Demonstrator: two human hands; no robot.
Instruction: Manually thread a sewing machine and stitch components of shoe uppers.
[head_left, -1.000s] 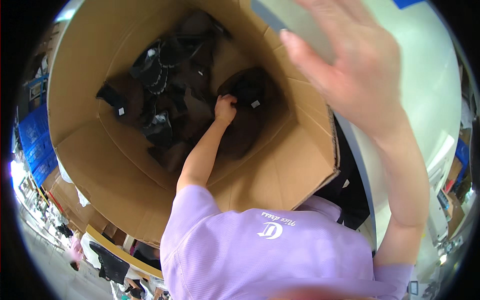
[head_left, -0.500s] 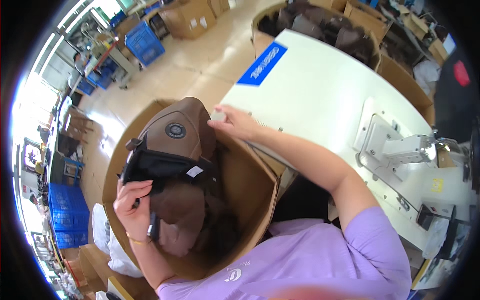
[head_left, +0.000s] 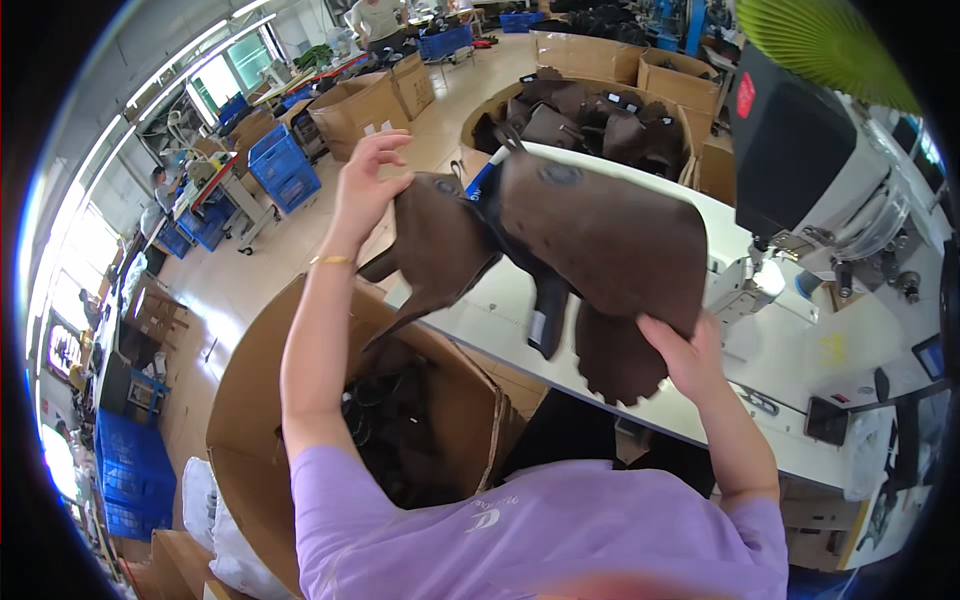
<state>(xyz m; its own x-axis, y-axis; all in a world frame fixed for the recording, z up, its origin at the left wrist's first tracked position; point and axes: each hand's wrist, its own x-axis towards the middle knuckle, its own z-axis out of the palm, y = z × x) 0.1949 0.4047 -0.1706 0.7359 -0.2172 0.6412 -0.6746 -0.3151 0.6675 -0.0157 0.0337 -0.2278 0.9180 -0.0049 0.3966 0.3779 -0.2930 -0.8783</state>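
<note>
A brown leather-like sewn piece (head_left: 610,225), perhaps part of a bag, is spread above the white machine table. It has round dark emblems, a black strap with a white label, and a wavy-edged flap (head_left: 620,360) hanging below. My right hand (head_left: 690,355) grips its lower right edge, thumb on top. My left hand (head_left: 370,185) is raised at its upper left edge, with fingers apart and the thumb against or just beside the brown material. A large cardboard box (head_left: 250,430) stands below my left arm, with dark pieces (head_left: 400,420) inside.
To the right stands a sewing machine (head_left: 750,285) on the table (head_left: 480,320), with a green fan (head_left: 830,45) above. Behind, another box (head_left: 685,140) holds brown pieces. Blue crates (head_left: 280,165) stand left on the floor. Far off is another person (head_left: 380,22).
The brown piece has come up out of the box and over the table. My left hand has risen, and my right hand has moved right onto the piece. The view has turned.
</note>
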